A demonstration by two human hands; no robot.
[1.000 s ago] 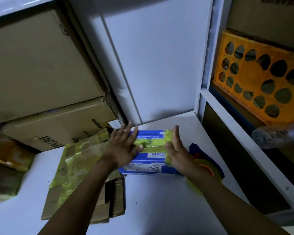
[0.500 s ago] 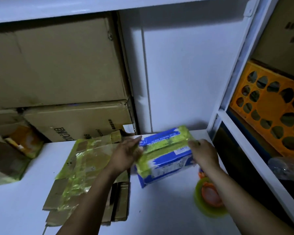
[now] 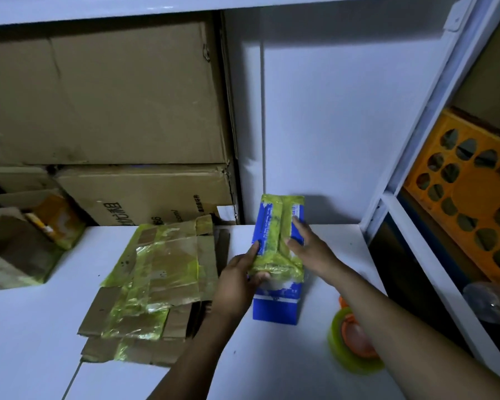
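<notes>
A blue box stands on the white table with its long side pointing away from me. Yellow-green tape runs along its top and down over the near end. My left hand holds the near left corner, thumb on the taped end and index finger along the top left edge. My right hand lies on the top right side with its fingers straight, pressing on the tape.
Flattened cardboard with yellow-green tape lies left of the box. A tape roll sits under my right forearm. Big cartons are stacked at the back left. An orange crate and a plastic bottle sit in the white shelf at right.
The box was lifted and turned from lying crosswise to pointing away from me. My hands moved from its two ends to its near corner and top.
</notes>
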